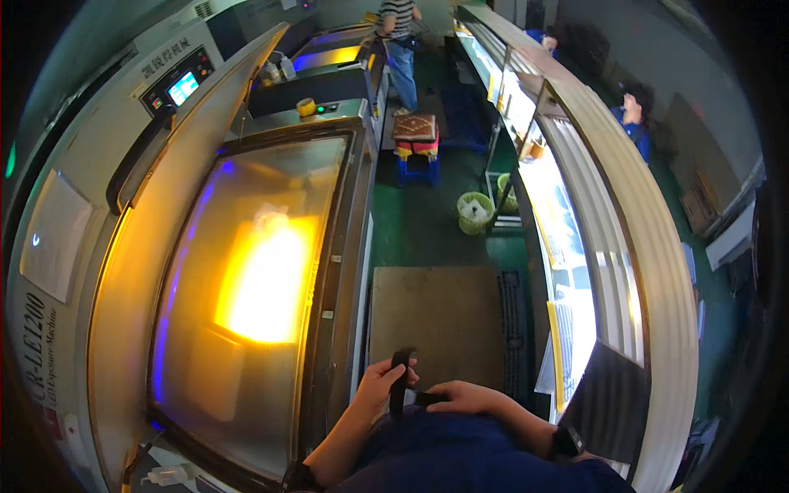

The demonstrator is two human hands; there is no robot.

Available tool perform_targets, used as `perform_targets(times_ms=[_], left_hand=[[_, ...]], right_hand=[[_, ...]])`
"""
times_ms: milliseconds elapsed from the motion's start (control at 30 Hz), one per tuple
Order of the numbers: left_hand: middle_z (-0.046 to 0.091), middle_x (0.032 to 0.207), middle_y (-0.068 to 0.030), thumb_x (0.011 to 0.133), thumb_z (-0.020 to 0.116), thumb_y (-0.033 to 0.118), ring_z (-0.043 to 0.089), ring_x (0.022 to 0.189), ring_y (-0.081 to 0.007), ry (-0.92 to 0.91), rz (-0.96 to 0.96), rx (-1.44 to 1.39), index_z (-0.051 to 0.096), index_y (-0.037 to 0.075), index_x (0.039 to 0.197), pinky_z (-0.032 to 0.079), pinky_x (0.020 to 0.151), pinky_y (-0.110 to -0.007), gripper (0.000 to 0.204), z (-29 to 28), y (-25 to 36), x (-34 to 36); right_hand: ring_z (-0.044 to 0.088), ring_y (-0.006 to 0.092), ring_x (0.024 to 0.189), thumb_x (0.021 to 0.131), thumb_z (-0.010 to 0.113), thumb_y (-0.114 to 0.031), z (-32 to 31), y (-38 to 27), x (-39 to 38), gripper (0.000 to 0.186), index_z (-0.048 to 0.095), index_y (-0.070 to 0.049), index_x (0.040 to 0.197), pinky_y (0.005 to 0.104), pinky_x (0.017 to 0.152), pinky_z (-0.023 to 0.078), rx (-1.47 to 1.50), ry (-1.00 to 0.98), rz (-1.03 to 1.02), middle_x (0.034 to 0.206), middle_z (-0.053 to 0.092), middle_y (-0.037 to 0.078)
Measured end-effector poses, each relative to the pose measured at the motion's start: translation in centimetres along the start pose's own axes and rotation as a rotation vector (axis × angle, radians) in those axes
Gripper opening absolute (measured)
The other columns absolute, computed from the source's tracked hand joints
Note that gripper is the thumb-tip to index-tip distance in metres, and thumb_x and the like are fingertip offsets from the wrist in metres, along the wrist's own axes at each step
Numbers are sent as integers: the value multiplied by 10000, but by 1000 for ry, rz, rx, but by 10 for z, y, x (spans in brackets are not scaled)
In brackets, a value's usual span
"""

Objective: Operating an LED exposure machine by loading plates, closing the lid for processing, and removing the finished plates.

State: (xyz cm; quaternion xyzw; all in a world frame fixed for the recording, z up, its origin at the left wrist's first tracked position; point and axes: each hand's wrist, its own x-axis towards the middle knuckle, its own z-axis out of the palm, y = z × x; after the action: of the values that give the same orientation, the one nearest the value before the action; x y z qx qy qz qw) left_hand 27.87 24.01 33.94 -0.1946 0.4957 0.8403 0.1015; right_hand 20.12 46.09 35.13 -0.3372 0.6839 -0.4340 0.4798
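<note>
In front of my body, low in the head view, my left hand point(385, 383) grips a black strap-like strip point(400, 386) that stands nearly upright. My right hand point(459, 398) is just to the right, its thumb and fingers closed on a short black piece point(428, 398) against my dark blue clothing. Whether the two black pieces join cannot be seen. To the left of my hands lies an exposure machine's glass bed point(222, 382), glowing bright yellow in its middle, with its lid point(156, 238) raised.
A lit light table point(567, 283) runs along the right under a long ribbed cover point(629, 197). Ahead are a brown floor board point(436, 320), a pale green bin point(474, 215) and a blue stool point(417, 170) with a cushion. Another person point(400, 49) stands by a farther machine.
</note>
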Motion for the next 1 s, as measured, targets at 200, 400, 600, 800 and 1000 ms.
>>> perform_targets(times_ms=[200,400,600,800,1000], left_hand=[[681,982,-114,943,560,72,648,914,-204,-97,203,213,656,-30,1100,508,859,-324,210,-25,50,-17],[652,1081,-152,901,619,146,601,1061,-279,-40,756,970,672,-9,1067,473,892,-370,233,-73,58,-14],[598,1209,-192,909,551,312,541,1126,-376,230,483,973,606,56,1183,410,983,-441,378,-203,45,-38],[338,1507,-123,964,419,471,265,1392,-381,1376,-242,1147,482,124,1350,141,1076,-692,522,-309,-6,-139],[290,1538,-109,955,442,397,187,1440,-371,1686,-335,1163,441,127,1375,139,1113,-666,499,-321,-20,-169]], right_hand=[[606,299,1036,913,573,-253,22,-9,114,292,620,-35,1102,395,900,470,-108,-123,-86,1029,649,183],[587,254,1056,893,611,-218,30,-28,143,303,613,-22,1124,367,921,459,23,-325,-27,1183,619,107],[606,119,968,928,583,-204,48,-70,175,309,578,-60,1201,302,803,495,556,-281,324,1101,651,9],[579,205,1050,968,489,-285,56,-55,206,327,580,-31,1153,334,904,445,975,-350,119,1161,620,98],[562,183,1034,979,508,-304,34,-86,226,322,604,-50,1151,357,924,447,288,-634,-113,1183,598,104]])
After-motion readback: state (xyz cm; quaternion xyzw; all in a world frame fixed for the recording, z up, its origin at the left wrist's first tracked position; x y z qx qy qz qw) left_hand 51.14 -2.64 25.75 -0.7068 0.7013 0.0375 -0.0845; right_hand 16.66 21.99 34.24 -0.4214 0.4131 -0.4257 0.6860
